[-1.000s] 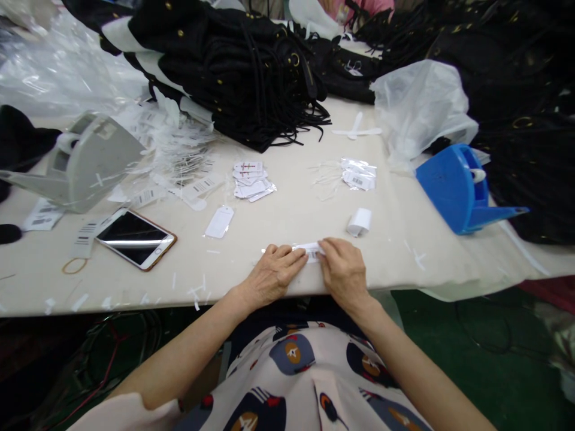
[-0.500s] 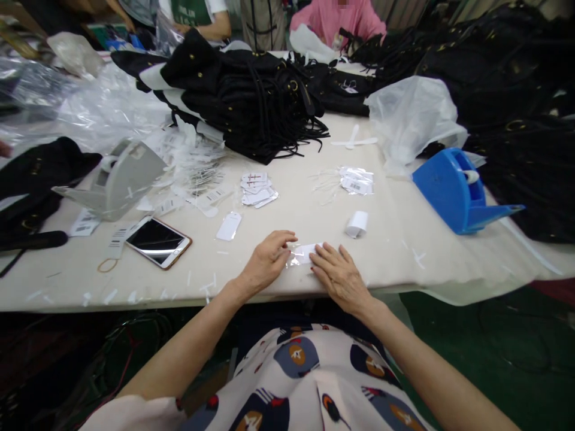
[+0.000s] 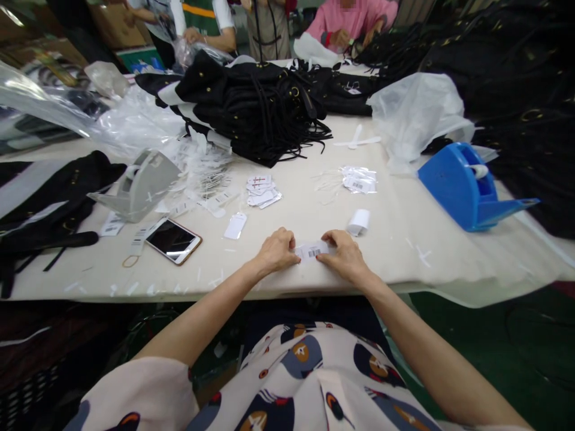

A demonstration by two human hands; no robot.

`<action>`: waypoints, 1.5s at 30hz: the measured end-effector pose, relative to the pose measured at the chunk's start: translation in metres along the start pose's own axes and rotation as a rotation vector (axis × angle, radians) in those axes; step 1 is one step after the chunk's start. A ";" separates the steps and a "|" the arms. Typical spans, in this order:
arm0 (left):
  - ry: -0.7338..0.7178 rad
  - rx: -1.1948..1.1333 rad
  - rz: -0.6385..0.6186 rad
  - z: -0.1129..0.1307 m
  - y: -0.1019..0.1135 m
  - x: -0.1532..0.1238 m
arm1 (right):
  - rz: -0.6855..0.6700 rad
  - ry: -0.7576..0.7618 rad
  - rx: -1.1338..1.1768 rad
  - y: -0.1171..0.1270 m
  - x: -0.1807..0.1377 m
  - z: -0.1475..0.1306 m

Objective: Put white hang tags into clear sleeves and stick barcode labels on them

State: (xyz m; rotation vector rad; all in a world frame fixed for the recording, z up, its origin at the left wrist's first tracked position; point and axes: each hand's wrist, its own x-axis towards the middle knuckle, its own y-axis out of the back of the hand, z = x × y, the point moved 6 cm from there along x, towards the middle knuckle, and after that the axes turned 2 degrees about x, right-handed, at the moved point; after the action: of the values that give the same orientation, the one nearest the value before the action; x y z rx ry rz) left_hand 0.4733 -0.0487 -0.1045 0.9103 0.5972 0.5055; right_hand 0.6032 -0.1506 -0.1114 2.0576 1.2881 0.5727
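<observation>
The left hand (image 3: 277, 248) pinches the left end of a small barcode tag (image 3: 311, 252) between its thumb and fingers. The right hand (image 3: 345, 254) pinches the other end the same way. The tag is between the two hands, near the front edge of the cream counter (image 3: 404, 257), with its black lines facing up.

A little white roll (image 3: 358, 222) is just past the right hand. Farther back is a bunch of shiny tags (image 3: 359, 179) with thin white strings. A plain white tag (image 3: 236, 225) lies past the left hand, and a small pile of tags (image 3: 263, 191) with red marks is behind it.

Over to the left there is a phone (image 3: 174, 240) with a dark screen, near a gray tape holder (image 3: 148, 188). A blue tape holder (image 3: 462, 185) stands on the right, by a cloudy plastic bag (image 3: 413, 120). A heap of black bags (image 3: 256, 102) with long fringe sits at the back. Behind it, a person in pink (image 3: 323, 21) has both hands up by the counter.
</observation>
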 end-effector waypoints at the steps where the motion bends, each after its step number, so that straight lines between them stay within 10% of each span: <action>1: -0.002 -0.042 -0.009 0.000 0.000 -0.001 | 0.004 -0.011 0.073 0.000 -0.002 0.002; 11: -0.027 -0.538 -0.096 0.005 -0.002 -0.001 | -0.115 -0.119 0.857 -0.009 -0.004 0.005; 30: 0.001 -0.744 -0.243 0.023 0.006 0.010 | 0.024 -0.244 0.948 0.023 0.005 0.004; 38: -0.119 -0.796 -0.057 0.035 0.033 0.056 | 0.150 -0.303 1.003 0.064 0.063 0.025; 45: -0.091 -0.177 0.258 0.007 0.080 0.138 | 0.437 -0.316 0.458 0.125 0.114 0.081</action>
State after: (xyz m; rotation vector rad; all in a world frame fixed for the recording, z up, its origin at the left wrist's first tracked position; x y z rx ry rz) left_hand 0.5661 0.0764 -0.0702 0.8407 0.3472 0.7333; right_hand 0.7828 -0.1101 -0.0764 2.7074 0.8370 0.1191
